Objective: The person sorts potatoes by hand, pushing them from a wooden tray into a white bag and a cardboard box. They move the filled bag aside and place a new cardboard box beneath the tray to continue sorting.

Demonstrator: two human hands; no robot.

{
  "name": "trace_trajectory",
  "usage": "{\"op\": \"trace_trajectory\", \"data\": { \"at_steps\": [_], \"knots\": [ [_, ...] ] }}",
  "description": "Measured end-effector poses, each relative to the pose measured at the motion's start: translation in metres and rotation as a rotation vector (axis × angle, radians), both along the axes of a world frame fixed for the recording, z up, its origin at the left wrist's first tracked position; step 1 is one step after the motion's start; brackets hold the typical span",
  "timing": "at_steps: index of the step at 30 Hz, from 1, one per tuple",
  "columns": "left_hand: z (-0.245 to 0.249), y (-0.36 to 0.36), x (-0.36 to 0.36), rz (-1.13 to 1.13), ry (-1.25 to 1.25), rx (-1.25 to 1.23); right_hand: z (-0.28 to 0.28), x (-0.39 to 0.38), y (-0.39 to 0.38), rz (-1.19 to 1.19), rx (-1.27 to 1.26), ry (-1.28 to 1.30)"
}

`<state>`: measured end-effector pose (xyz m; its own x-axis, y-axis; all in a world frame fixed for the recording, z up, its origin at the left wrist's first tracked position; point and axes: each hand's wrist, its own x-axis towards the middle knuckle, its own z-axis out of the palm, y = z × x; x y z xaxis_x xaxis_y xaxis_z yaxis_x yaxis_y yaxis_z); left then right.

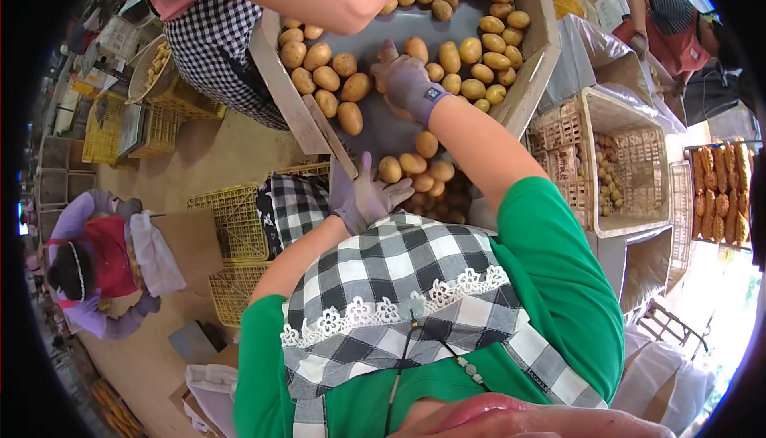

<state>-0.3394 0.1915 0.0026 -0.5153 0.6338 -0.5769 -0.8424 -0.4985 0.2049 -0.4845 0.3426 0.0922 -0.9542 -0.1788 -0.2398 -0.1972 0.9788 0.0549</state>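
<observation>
Reaching into the wooden trough [533,79] with the right hand [407,83], gloved fingers curled down on the potatoes [479,63], can't tell if actually gripping one. Left hand [369,197] spread wide, empty, just beside the lower pile [415,168]. Nearest spud [350,118] lying lengthwise down the trough, end pointing bodyward.

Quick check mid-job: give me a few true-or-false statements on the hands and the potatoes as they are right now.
1. The left hand and the right hand both wear gloves. True.
2. The right hand rests among the potatoes on the tray. True.
3. The left hand grips a potato. False: its fingers are spread and hold nothing.
4. The potatoes are red. False: they are yellow-brown.
</observation>
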Motion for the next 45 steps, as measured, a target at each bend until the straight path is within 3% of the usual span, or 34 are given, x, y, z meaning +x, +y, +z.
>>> {"op": "trace_trajectory", "data": {
  "at_steps": [2,5,6,7,8,9,10,11,12,14,16,18,20,21,22,23,24,26,27,29,30,32,34,35,37,38,41,42,45],
  "knots": [
    [0.022,0.008,-0.002,0.007,-0.079,0.013,0.003,0.011,0.012,0.038,-0.086,-0.02],
    [0.012,0.022,-0.008,0.0,-0.083,0.103,0.008,0.041,0.037,0.024,-0.389,0.08],
    [0.008,0.025,-0.014,-0.002,-0.206,0.14,0.015,0.058,0.049,0.013,-0.431,0.186],
    [0.006,0.028,-0.017,0.025,-0.2,0.157,-0.002,0.068,0.076,0.157,-0.573,0.604],
    [0.005,0.031,-0.018,0.055,-0.194,0.174,0.016,0.094,0.099,-0.021,-0.685,0.528],
    [0.004,0.032,-0.02,0.085,-0.187,0.19,0.023,0.109,0.142,0.101,-0.708,0.761],
    [-0.003,0.033,-0.024,0.104,-0.238,0.206,0.021,0.134,0.199,-0.09,-0.778,0.745],
    [-0.001,0.033,-0.025,0.098,-0.226,0.206,0.024,0.156,0.257,-0.209,-0.376,1.06],
    [0.004,0.034,-0.025,0.091,-0.215,0.208,0.028,0.182,0.283,-0.593,-0.485,1.235],
    [0.002,0.031,-0.026,0.036,-0.191,0.279,0.034,0.208,0.323,-0.598,0.15,1.303],
    [0.0,0.034,-0.027,0.059,-0.22,0.253,0.03,0.199,0.318,-0.507,-0.029,1.462],
    [0.011,0.032,-0.026,0.058,-0.219,0.184,0.052,0.149,0.243,-0.141,-0.318,1.236],
    [0.011,0.03,-0.02,0.052,-0.17,0.134,0.034,0.101,0.19,-0.202,-0.169,1.027],
    [0.009,0.029,-0.017,0.052,-0.145,0.111,0.004,0.069,0.181,-0.294,-0.301,0.77],
    [-0.005,0.024,-0.015,0.037,-0.143,0.136,0.004,0.048,0.144,-0.427,-0.239,0.39],
    [-0.009,0.022,-0.013,0.057,-0.169,0.126,-0.03,0.026,0.116,-0.359,-0.413,0.204],
    [-0.01,0.019,-0.011,0.072,-0.187,0.115,-0.005,0.048,0.047,-0.425,-0.078,0.365],
    [-0.006,0.011,-0.011,0.028,-0.202,0.104,-0.048,0.024,-0.005,-0.127,-0.211,0.188],
    [-0.002,0.011,-0.008,0.03,-0.103,0.082,-0.041,0.046,-0.031,-0.067,-0.247,0.163],
    [0.005,0.011,-0.003,0.034,0.086,0.038,-0.042,0.092,-0.033,0.129,-0.375,0.368],
    [0.003,0.009,-0.001,0.039,0.119,0.124,-0.045,0.111,-0.021,0.245,-0.344,0.34],
    [-0.007,0.008,-0.003,0.072,-0.095,0.114,-0.05,0.141,0.02,0.475,-0.275,0.282],
    [-0.007,0.012,-0.008,0.127,-0.318,0.157,-0.049,0.137,0.058,0.393,-0.261,0.133],
    [-0.012,0.014,-0.008,0.109,-0.31,0.186,-0.043,0.135,0.068,0.346,-0.258,0.053],
    [-0.026,0.017,-0.01,0.076,-0.273,0.247,-0.018,0.123,0.079,0.109,-0.219,0.132],
    [-0.031,0.017,-0.01,0.048,-0.234,0.292,-0.002,0.115,0.075,0.044,-0.201,-0.036],
    [-0.017,0.023,-0.005,-0.047,0.017,0.06,-0.019,0.096,0.053,-0.091,-0.095,-0.064],
    [-0.009,0.024,-0.005,-0.059,0.056,-0.142,-0.016,0.088,0.049,-0.061,-0.078,-0.096],
    [0.01,0.018,0.0,0.082,-0.181,0.038,-0.006,0.069,0.048,-0.085,-0.183,-0.158]
  ]
}}
